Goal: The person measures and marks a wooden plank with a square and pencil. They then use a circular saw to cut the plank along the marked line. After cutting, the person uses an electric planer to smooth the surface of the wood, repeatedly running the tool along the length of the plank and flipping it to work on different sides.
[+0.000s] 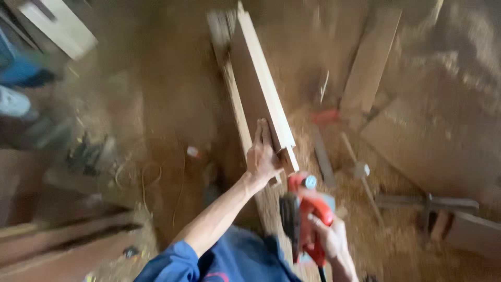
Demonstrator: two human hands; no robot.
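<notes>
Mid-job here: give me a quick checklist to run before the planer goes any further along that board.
1. Left hand steadying the wooden board: ok, it lies flat on the board.
2. Right hand gripping the red electric planer: ok, closed around the handle.
3. Left hand out of the planer's way: not ok, the hand lies on the board just ahead of the tool.
4. Planer sole flat on the board: cannot tell, blurred.
5. Power cord out of the way: cannot tell, it leaves the frame.
6. Sawdust-covered floor around the work: not ok, littered with offcuts.
</notes>
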